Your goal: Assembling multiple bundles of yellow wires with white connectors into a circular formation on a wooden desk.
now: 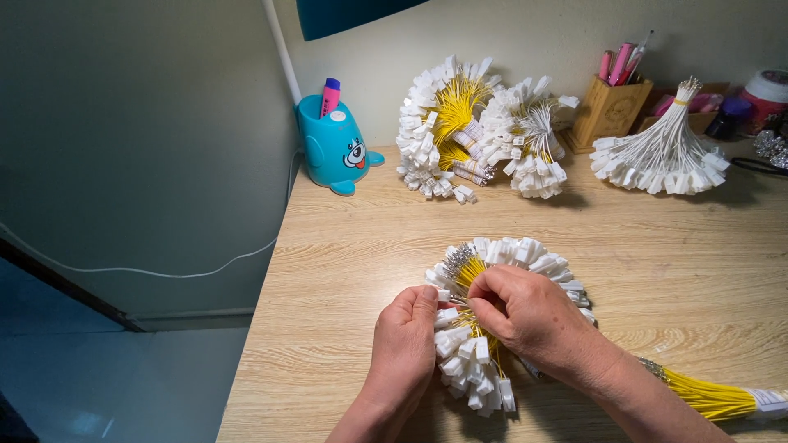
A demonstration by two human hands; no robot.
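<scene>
Yellow wires with blocky white plastic plugs fan out in a bundle point(480, 361) on the wood-grain desk point(345, 271); our left hand point(404, 349) grips it, our right hand point(525, 316) pinches one wire.

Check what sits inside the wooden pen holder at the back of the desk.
The wooden pen holder holds several pink pens whose tops stick out. Their lower ends and anything else deeper inside are hidden by its walls.

Matt wood-grain table point(345, 271), glossy blue plastic holder point(332, 148), white plastic connectors point(472, 361).
</scene>
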